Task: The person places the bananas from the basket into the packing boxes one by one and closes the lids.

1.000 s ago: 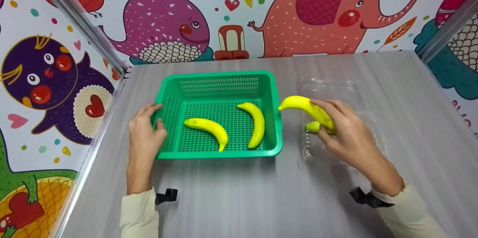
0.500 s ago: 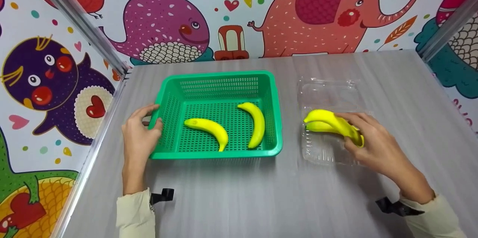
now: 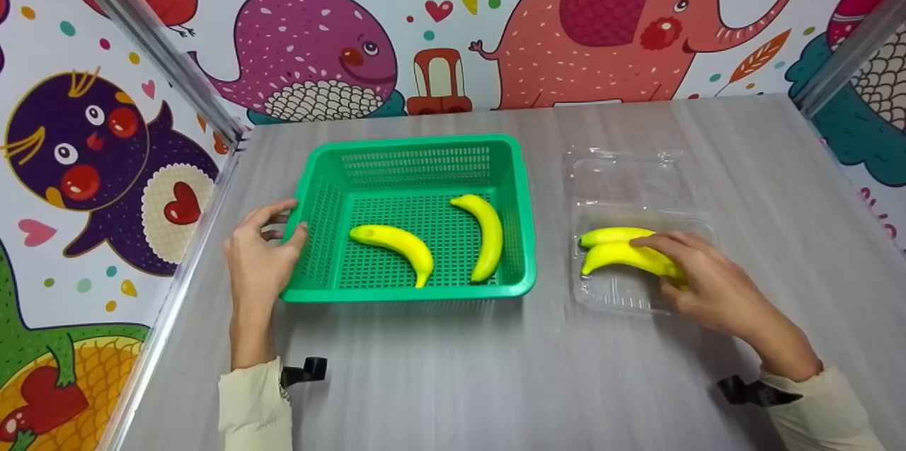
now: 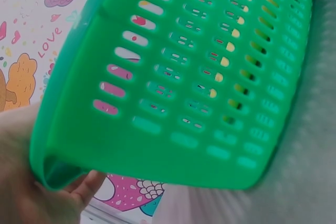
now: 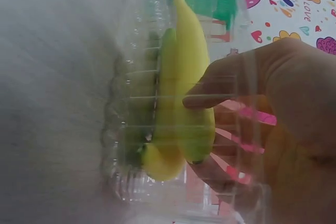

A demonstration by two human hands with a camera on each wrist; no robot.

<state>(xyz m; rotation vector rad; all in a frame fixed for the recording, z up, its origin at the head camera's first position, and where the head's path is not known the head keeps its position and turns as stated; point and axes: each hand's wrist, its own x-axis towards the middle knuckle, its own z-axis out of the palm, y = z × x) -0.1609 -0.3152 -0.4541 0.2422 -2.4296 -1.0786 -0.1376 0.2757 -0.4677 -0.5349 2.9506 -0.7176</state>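
My right hand (image 3: 715, 288) holds a yellow banana (image 3: 623, 256) between thumb and fingers, low in a clear plastic clamshell box (image 3: 616, 295). A second banana (image 3: 601, 235) lies in the box just behind it. From the right wrist view, the held banana (image 5: 191, 51) shows through the box's clear wall. At the green basket's (image 3: 417, 293) left side, my left hand (image 3: 258, 253) grips the rim with thumb and fingers; the left wrist view shows fingertips (image 4: 89, 187) by the rim. Inside the basket lie a curved banana (image 3: 396, 246) and another banana (image 3: 488, 238) near its right wall.
The clamshell's lid (image 3: 623, 178) lies folded back behind its base, right of the basket. A wood-grain table (image 3: 453, 380) carries everything. Printed cartoon panels (image 3: 453, 26) stand behind and at the sides, with a metal post (image 3: 156, 47) in the left corner.
My right hand has carried its banana from beside the basket rim rightward and down into the clear box, in front of the other banana. My left hand has shifted slightly left at the rim.
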